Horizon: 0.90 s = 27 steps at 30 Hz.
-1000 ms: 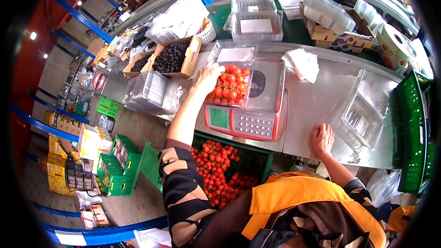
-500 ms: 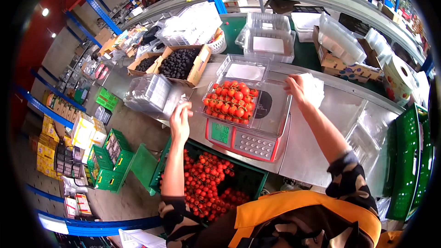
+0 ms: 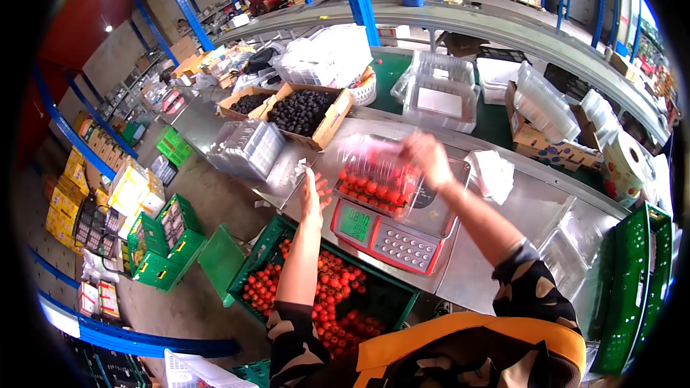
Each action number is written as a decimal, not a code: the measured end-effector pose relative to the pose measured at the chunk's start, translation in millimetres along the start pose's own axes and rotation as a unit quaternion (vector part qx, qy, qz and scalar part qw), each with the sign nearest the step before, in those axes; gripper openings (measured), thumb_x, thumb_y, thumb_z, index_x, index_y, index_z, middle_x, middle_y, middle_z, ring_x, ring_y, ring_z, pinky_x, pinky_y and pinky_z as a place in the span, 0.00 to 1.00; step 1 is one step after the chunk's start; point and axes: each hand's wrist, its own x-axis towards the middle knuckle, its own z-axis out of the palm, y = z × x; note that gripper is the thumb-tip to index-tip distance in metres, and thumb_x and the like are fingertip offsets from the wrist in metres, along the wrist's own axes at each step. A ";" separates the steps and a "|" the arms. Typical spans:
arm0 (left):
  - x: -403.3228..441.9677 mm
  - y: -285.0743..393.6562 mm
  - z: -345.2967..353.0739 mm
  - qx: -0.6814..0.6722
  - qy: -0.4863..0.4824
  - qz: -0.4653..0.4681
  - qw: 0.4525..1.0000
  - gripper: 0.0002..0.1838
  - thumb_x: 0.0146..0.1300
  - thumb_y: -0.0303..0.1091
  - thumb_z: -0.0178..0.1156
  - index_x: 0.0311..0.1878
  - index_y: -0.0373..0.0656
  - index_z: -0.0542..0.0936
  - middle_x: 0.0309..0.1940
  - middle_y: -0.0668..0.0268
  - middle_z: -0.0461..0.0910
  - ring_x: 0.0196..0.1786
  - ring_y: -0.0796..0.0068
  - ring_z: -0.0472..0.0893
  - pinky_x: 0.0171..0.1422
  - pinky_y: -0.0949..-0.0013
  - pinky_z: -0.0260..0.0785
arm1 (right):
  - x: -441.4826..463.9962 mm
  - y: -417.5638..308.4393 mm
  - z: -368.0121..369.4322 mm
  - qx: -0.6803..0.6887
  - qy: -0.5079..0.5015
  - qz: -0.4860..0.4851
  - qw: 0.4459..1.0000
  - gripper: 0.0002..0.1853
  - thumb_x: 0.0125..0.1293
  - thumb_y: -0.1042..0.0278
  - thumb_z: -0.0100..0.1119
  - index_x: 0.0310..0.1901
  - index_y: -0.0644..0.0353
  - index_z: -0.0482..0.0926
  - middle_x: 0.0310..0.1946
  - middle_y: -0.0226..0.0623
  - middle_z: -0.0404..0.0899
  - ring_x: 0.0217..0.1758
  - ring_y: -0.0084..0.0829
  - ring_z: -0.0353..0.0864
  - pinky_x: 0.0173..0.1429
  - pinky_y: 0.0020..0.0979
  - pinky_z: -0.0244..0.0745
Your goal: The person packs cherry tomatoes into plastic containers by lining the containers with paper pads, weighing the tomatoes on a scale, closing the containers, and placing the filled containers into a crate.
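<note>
A clear plastic punnet of red cherry tomatoes [image 3: 370, 190] sits on a red weighing scale [image 3: 402, 246] with a lit green display. The hinged clear lid [image 3: 363, 149], blurred by motion, is over the tomatoes, tilted. My right hand [image 3: 425, 159] is on the lid's right side, its fingers bent round the edge and slightly smeared. To the left of the punnet, my left hand [image 3: 314, 195] is held upright, fingers apart, with nothing in it. Below my left forearm, a dark green crate [image 3: 411, 303] holds loose vine tomatoes [image 3: 332, 284].
Left of the scale are stacked clear punnets [image 3: 246, 147] and a cardboard box of dark berries [image 3: 332, 118]. Behind stand open punnets [image 3: 438, 104]. White paper sheets [image 3: 492, 174] lie right of the scale; green crates [image 3: 636, 280] stand at the far right.
My right hand has moved left from beside the white sheets to the punnet, and the lid has swung from lying back to over the tomatoes. My left hand has opened, fingers spread.
</note>
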 end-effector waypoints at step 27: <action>27.0 -105.0 51.1 -0.179 -0.091 0.046 0.979 0.18 0.72 0.40 0.60 0.55 0.36 0.71 0.45 0.56 0.75 0.47 0.63 0.79 0.58 0.58 0.80 | -98.6 10.3 46.2 -0.002 0.298 0.598 0.744 0.21 0.69 0.55 0.54 0.40 0.69 0.84 0.36 0.57 0.85 0.42 0.52 0.88 0.43 0.47 0.82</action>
